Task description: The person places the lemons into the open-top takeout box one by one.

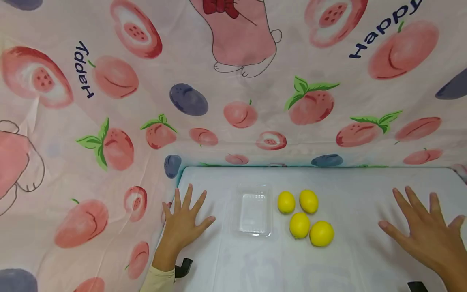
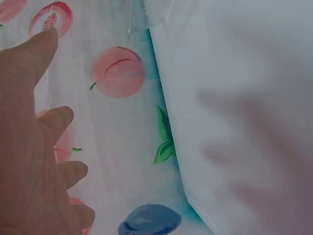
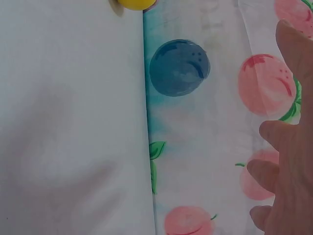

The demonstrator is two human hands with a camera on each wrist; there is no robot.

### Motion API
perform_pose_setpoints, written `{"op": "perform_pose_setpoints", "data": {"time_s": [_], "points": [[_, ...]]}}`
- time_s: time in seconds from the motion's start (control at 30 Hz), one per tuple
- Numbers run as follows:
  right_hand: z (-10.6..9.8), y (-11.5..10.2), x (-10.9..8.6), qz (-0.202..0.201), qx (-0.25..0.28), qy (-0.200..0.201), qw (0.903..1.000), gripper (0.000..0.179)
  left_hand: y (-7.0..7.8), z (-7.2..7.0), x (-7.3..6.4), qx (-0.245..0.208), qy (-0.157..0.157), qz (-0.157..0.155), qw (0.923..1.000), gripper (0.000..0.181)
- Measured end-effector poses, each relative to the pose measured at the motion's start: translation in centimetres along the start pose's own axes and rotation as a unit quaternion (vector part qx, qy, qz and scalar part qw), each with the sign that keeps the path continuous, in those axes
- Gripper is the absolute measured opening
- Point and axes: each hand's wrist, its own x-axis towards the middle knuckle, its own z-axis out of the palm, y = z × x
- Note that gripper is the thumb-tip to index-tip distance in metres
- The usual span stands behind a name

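Several yellow lemons (image 1: 300, 225) lie in a loose group on the white table, just right of a clear plastic box (image 1: 254, 211). My left hand (image 1: 186, 221) hovers above the table's left side with fingers spread, apart from the box. Over on the right, my right hand (image 1: 427, 229) is also spread wide and holds nothing; the lemons are some way to its left. In the right wrist view, part of a lemon (image 3: 137, 4) shows at the top edge. The left wrist view has a bit of clear plastic (image 2: 142, 14) at its top.
A white cloth covers the table (image 1: 233, 263). Behind it and along the left hangs a pink fruit-print curtain (image 1: 204, 52). Black wrist-camera parts (image 1: 184, 267) show by the left wrist, and another black piece (image 1: 417, 286) by the right.
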Motion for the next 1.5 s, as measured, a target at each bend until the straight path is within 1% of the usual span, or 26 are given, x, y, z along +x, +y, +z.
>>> {"op": "perform_pose_setpoints", "data": {"time_s": [0.13, 0.2, 0.27, 0.33, 0.4, 0.47, 0.53, 0.57, 0.63, 0.67, 0.77, 0.87, 1.0, 1.17, 1.3, 1.4, 1.5], "points": [[0.2, -0.3, 0.0, -0.011, 0.003, 0.005, 0.9999, 0.121, 0.2, 0.2, 0.0, -0.008, 0.005, 0.0, 1.0, 0.086], [0.3, -0.5, 0.0, -0.02, 0.01, 0.008, 0.9997, 0.118, 0.2, 0.4, 0.0, -0.017, 0.016, 0.001, 0.9997, 0.084], [0.5, -0.7, 0.0, -0.03, 0.022, 0.01, 0.9992, 0.116, 0.4, 0.6, -0.1, -0.032, 0.034, 0.004, 0.9989, 0.081], [0.8, -1.1, 0.0, -0.041, 0.033, 0.011, 0.9985, 0.114, 0.6, 0.9, -0.3, -0.064, 0.054, 0.009, 0.9964, 0.076], [1.0, -1.5, 0.1, -0.054, 0.049, 0.012, 0.9972, 0.111, 0.9, 1.2, -0.4, -0.102, 0.066, 0.01, 0.9925, 0.07], [1.3, -2.1, 0.3, -0.063, 0.067, 0.005, 0.9958, 0.11, 1.4, 1.7, -0.6, -0.145, 0.072, 0.005, 0.9868, 0.065], [1.4, -2.7, 0.5, -0.068, 0.086, -0.011, 0.9938, 0.108, 2.0, 2.2, -0.7, -0.19, 0.069, -0.009, 0.9794, 0.061], [1.5, -3.0, 0.7, -0.07, 0.095, -0.02, 0.9928, 0.106, 2.4, 2.5, -0.7, -0.213, 0.065, -0.017, 0.9746, 0.059], [1.6, -3.7, 1.0, -0.071, 0.114, -0.038, 0.9902, 0.104, 3.3, 3.1, -0.6, -0.262, 0.059, -0.03, 0.9629, 0.055], [1.6, -4.1, 1.2, -0.075, 0.125, -0.04, 0.9885, 0.102, 3.7, 3.4, -0.6, -0.286, 0.052, -0.037, 0.956, 0.053], [2.0, -5.2, 1.6, -0.089, 0.148, -0.033, 0.9844, 0.096, 5.2, 4.2, -0.3, -0.356, 0.033, -0.055, 0.9323, 0.05], [2.5, -6.3, 2.0, -0.106, 0.174, -0.015, 0.9789, 0.089, 6.4, 5.0, 0.2, -0.404, 0.016, -0.073, 0.9116, 0.05], [3.2, -7.6, 2.8, -0.113, 0.198, -0.011, 0.9736, 0.085, 7.3, 5.9, 1.1, -0.446, 0.008, -0.089, 0.8904, 0.053], [4.3, -8.8, 3.8, -0.114, 0.228, -0.012, 0.9669, 0.081, 8.2, 6.9, 2.4, -0.496, -0.003, -0.112, 0.8608, 0.053], [5.3, -10.0, 4.6, -0.115, 0.255, -0.009, 0.9599, 0.077, 8.7, 7.5, 3.4, -0.519, 0.0, -0.119, 0.8462, 0.05], [5.9, -10.7, 5.2, -0.124, 0.276, -0.003, 0.9532, 0.074, 9.0, 8.0, 4.0, -0.539, 0.006, -0.125, 0.8332, 0.048], [6.3, -11.4, 5.7, -0.135, 0.29, 0.004, 0.9474, 0.07, 9.2, 8.4, 4.5, -0.56, 0.012, -0.129, 0.8186, 0.048]]}}
